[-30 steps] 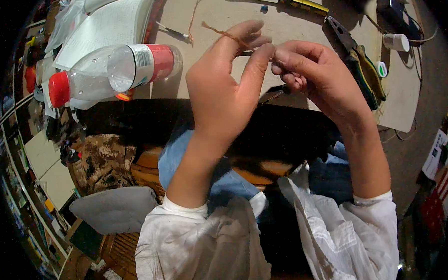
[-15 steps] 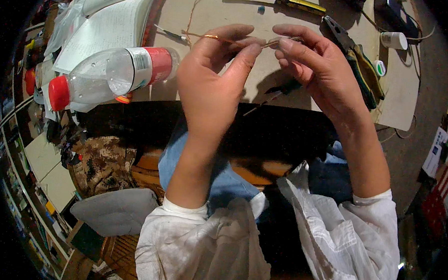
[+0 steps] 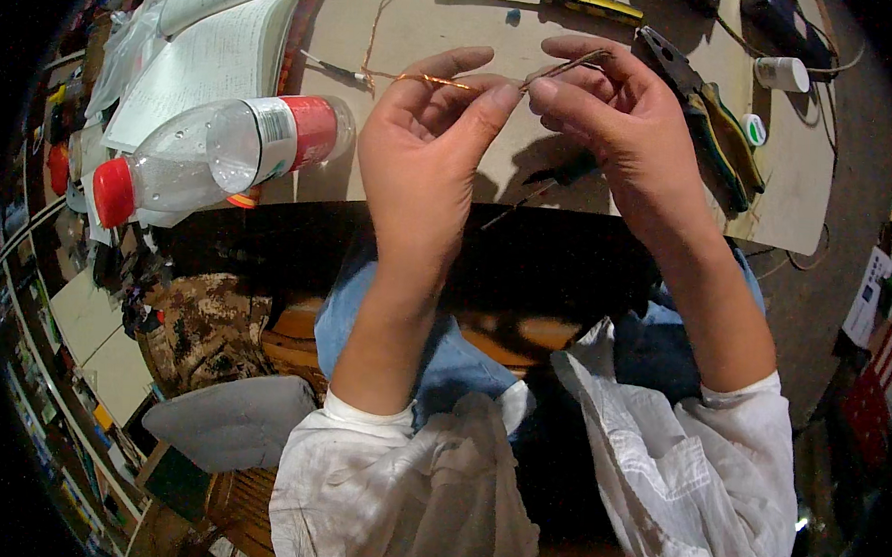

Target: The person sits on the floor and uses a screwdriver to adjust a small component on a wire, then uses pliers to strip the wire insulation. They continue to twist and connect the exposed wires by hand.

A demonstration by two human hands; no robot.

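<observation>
My left hand [image 3: 418,158] pinches a thin copper wire [image 3: 437,80] between thumb and fingers. From this hand the bright twisted length runs left toward a loose strand on the table. A darker, doubled part of the wire [image 3: 575,62] slants up to the right of the left fingertips. My right hand [image 3: 632,117] has its thumb and fingers closed around this darker part. The exact contact of the right fingertips is partly hidden. Just left of the left hand lies a white-sheathed cable end [image 3: 328,66], with the upright copper strand [image 3: 379,27] beside it.
A clear bottle with a red cap [image 3: 172,162] lies left of my hands, near an open notebook [image 3: 221,70]. Pliers [image 3: 716,136], a white tub [image 3: 781,74] and a round lid [image 3: 754,130] lie right. A screwdriver [image 3: 592,4] lies beyond; a slim tool [image 3: 519,204] rests near the table edge.
My right hand has shifted slightly left and up, and the doubled wire now tilts more steeply above its thumb. My left hand keeps its pinch, with more copper showing across its fingers.
</observation>
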